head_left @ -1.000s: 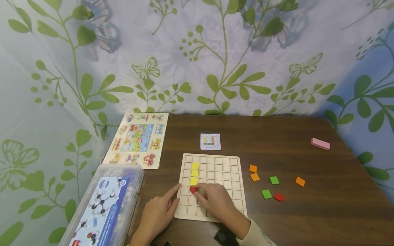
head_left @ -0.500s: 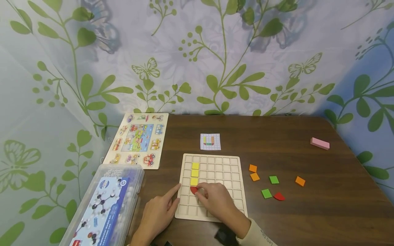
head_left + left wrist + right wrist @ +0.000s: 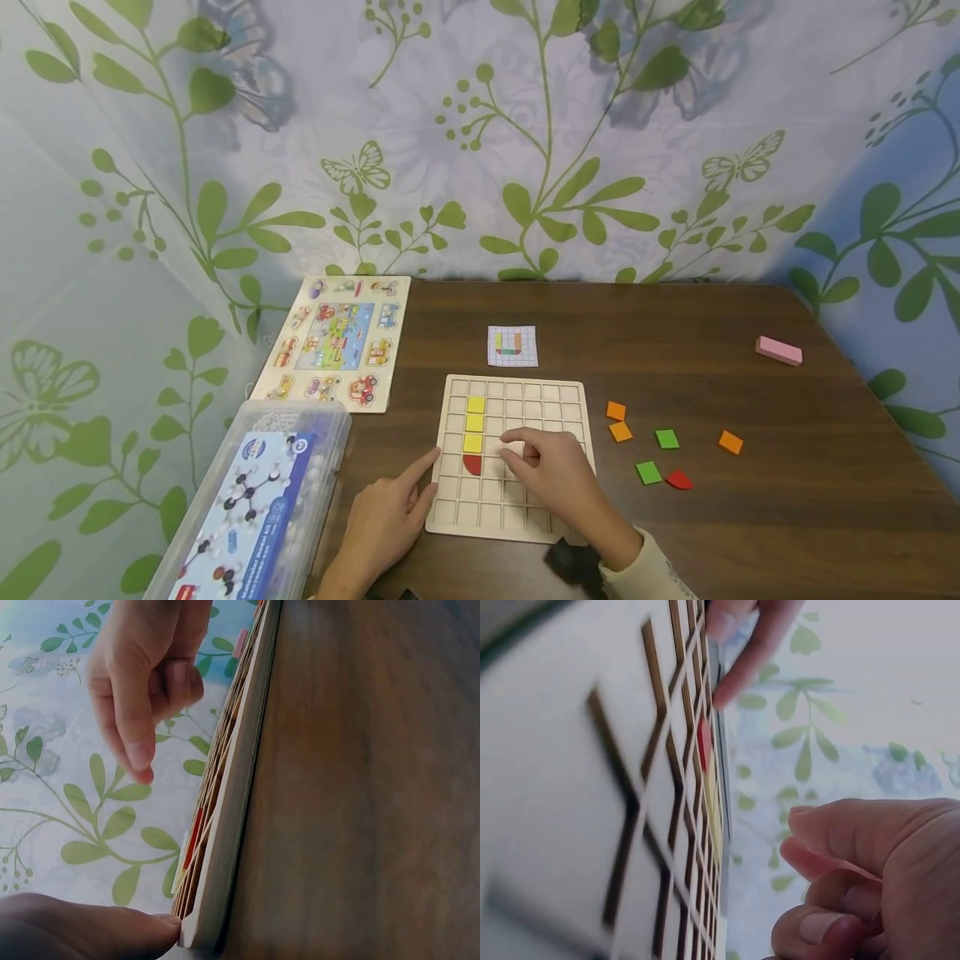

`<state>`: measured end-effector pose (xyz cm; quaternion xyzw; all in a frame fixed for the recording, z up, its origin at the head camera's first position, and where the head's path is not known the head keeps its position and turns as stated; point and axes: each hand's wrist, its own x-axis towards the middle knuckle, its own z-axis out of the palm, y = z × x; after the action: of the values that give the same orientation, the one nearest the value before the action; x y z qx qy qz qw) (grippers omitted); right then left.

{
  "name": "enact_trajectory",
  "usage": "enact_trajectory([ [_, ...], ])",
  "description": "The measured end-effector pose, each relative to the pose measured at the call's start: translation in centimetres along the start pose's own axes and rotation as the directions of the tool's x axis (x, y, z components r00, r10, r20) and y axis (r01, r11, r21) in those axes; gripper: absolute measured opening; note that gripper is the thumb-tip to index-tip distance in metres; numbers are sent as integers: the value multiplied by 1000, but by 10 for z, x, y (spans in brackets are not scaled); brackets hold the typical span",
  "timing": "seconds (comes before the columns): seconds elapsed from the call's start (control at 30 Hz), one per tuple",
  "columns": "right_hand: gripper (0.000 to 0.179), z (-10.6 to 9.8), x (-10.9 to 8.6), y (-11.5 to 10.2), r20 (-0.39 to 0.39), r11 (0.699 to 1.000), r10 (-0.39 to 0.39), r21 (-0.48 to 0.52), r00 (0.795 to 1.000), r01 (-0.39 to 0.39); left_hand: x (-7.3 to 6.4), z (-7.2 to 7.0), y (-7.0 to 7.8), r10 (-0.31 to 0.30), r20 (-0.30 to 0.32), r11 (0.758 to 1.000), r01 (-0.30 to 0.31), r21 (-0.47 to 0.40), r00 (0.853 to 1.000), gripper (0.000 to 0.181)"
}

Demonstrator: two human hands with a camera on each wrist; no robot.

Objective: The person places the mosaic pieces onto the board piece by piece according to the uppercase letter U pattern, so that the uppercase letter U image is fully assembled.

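Grid board lies flat on the table, left hand touching its left edge, index straight, holding nothing. Yellow tiles in a column, red piece in the next square nearer the person. Right hand hovers over board, thumb and index slightly parted, empty. Good seating probably means bracing the edge, pressing pieces flat. Loose tiles off right.

red quarter-round tile on gridded board
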<state>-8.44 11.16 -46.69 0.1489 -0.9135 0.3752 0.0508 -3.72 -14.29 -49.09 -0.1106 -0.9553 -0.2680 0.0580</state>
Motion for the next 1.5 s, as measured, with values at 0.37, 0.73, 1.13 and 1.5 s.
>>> enact_trajectory([
  [0.37, 17, -49, -21, 44, -209, 997, 20, -65, 978, -34, 0, 0, 0, -11, 2, 1000, 11, -4, 1000, 42],
  [0.73, 17, -100, -55, 81, -308, 975, 106, -155, 945, -160, 0, 1, -1, -7, -10, 1000, 7, 4, 1000, 41],
  [1.13, 22, -117, -89, 105, -258, 951, 179, -202, 950, -234, 0, -2, 1, -10, -8, 1000, 10, -6, 1000, 42],
  [1.5, 38, -109, -89, 111, -114, 935, 239, -240, 964, -260, 1, -1, 1, -19, 4, 1000, 19, 8, 1000, 42],
])
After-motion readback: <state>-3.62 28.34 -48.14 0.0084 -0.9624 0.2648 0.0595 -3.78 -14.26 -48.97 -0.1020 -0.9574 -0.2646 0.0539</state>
